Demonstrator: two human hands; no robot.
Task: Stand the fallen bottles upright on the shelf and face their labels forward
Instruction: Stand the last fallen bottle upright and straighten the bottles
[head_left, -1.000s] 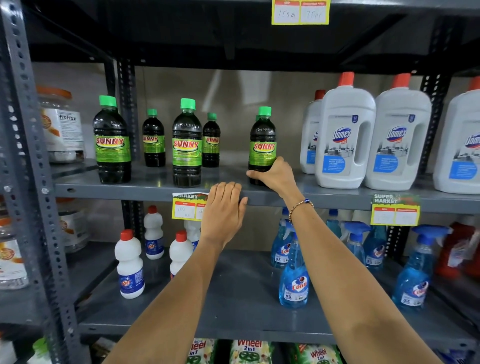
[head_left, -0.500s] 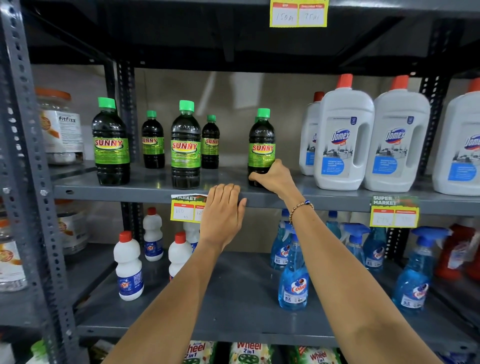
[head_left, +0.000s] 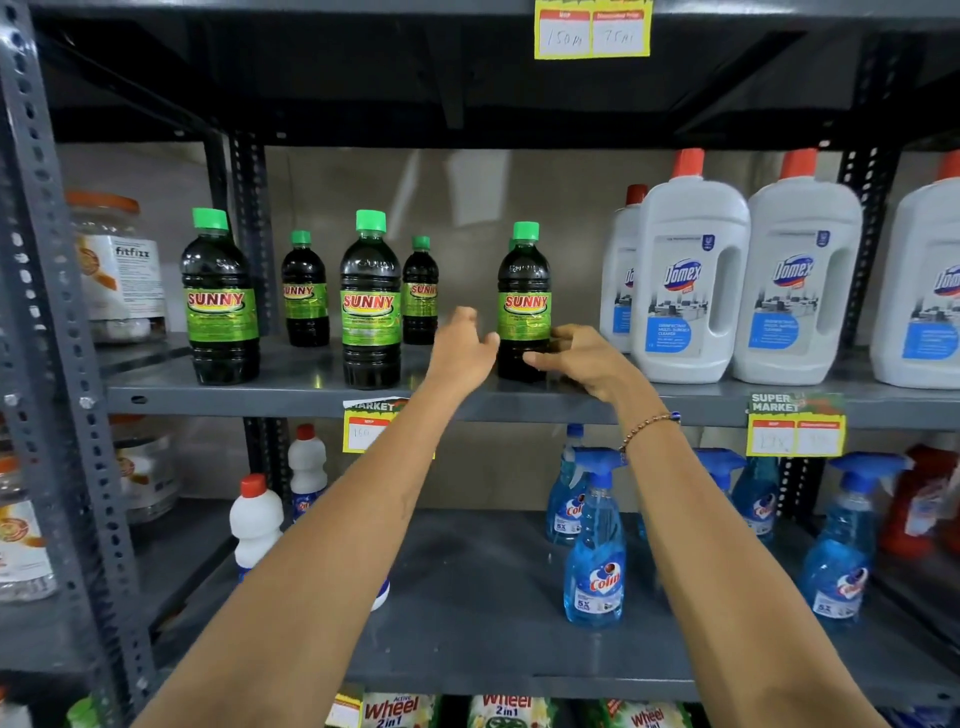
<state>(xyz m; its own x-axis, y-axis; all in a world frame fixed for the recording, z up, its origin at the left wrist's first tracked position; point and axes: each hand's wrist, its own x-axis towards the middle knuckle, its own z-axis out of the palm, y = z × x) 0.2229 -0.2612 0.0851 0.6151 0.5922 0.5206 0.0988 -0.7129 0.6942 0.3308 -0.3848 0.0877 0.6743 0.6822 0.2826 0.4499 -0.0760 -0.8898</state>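
Several dark Sunny bottles with green caps stand upright on the grey middle shelf (head_left: 291, 397), labels forward. The rightmost Sunny bottle (head_left: 523, 291) has another green cap just behind it. My right hand (head_left: 576, 358) wraps the lower right side of that bottle, fingers on its base. My left hand (head_left: 464, 349) is raised at the bottle's left side, fingers spread, close to it but apparently apart. Two more front Sunny bottles (head_left: 220, 301) (head_left: 371, 306) stand to the left, with smaller-looking Sunny bottles (head_left: 305, 291) behind.
White Domex jugs (head_left: 688, 280) with red caps stand right of the bottle. A Fitfizz jar (head_left: 117, 270) sits at far left. The lower shelf holds blue Colin spray bottles (head_left: 595, 561) and small white bottles (head_left: 256, 519). Yellow price tags (head_left: 795, 431) hang on shelf edges.
My left hand lifted off the shelf edge and moved up and right to the rightmost Sunny bottle's left side. My right hand shifted around to the bottle's right side.
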